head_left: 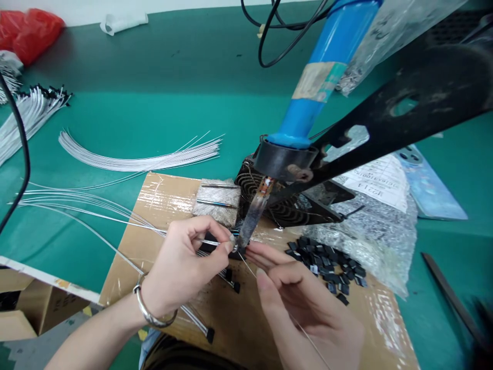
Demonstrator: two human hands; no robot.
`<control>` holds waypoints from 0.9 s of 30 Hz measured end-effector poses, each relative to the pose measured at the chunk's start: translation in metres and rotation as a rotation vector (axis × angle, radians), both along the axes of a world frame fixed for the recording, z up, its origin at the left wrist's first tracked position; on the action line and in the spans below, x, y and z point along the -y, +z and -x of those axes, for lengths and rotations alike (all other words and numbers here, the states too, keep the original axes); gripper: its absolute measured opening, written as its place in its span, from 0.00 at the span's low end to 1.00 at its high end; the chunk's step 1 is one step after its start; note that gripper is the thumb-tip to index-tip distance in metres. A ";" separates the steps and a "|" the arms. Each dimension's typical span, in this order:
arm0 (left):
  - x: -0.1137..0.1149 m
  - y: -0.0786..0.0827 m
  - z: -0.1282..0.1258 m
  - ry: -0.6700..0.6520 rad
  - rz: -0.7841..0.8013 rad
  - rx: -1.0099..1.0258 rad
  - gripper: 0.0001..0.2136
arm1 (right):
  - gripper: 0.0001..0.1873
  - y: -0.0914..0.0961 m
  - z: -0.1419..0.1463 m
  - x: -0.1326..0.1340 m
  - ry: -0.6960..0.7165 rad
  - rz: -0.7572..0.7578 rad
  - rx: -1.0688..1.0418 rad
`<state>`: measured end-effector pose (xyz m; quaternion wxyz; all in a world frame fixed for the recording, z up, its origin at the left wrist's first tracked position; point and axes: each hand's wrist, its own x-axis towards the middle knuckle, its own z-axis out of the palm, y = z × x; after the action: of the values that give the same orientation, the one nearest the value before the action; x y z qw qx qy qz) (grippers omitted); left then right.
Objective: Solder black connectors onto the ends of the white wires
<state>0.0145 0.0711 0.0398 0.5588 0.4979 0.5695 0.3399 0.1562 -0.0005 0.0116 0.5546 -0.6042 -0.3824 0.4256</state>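
Pinching wire: left hand [185, 262] on wire [208, 242], right hand [300, 298] on second wire [246, 264], hands just apart.
Risk: iron [254, 213] beside fingertips [231, 245]; you slip, you burn.

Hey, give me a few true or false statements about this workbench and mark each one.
The left hand wears a metal bangle. True.
The soldering iron has a red handle. False: the handle is blue.
A pile of small black parts lies beyond the right hand. True.
The right hand holds pliers. False: it holds a thin wire.
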 end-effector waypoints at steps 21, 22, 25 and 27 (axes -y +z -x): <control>0.000 0.001 0.002 0.006 -0.001 -0.019 0.02 | 0.14 -0.004 -0.006 -0.001 0.043 -0.028 0.030; 0.000 0.001 0.001 0.007 -0.004 -0.019 0.02 | 0.14 -0.004 -0.007 -0.001 0.063 -0.045 0.038; 0.000 0.001 0.001 0.010 -0.008 -0.018 0.02 | 0.14 -0.005 -0.007 -0.001 0.072 -0.051 0.040; 0.001 0.001 0.001 0.011 -0.012 -0.014 0.02 | 0.14 -0.004 -0.006 0.000 0.034 -0.023 0.016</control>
<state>0.0133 0.0703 0.0411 0.5501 0.5004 0.5741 0.3428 0.1622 0.0000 0.0072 0.5511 -0.5946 -0.4020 0.4256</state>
